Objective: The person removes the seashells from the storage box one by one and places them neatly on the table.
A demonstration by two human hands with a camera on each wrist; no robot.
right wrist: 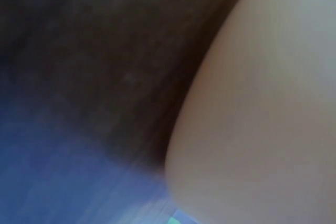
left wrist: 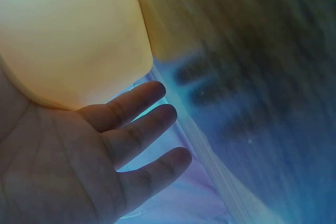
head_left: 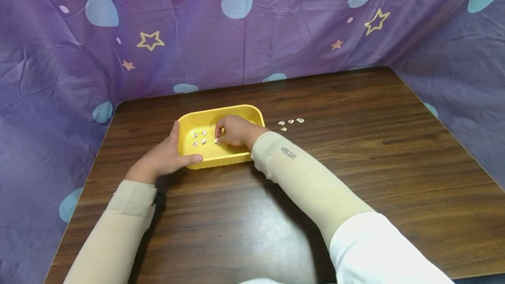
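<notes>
A shallow yellow plastic tray [head_left: 221, 161] sits on the wooden table. My left hand [head_left: 163, 157] holds its left near corner, thumb over the near rim and palm against the end wall. In the left wrist view, three fingers [left wrist: 142, 129] stretch out past the tray's wall [left wrist: 79, 35]. Inside the tray, my right hand [head_left: 236, 131] pinches a small white shell [head_left: 216, 140] low over the tray floor. Several similar small shells [head_left: 204, 141] lie in rows in the tray's left half, left of the right fingertips. The right wrist view shows mostly a blurred pale surface.
Several more small pale shells [head_left: 290, 121] lie on the table just right of the tray. The dark wooden table [head_left: 375, 152] extends far to the right. A purple cloth [head_left: 197, 34] with stars and planets hangs behind and beside it.
</notes>
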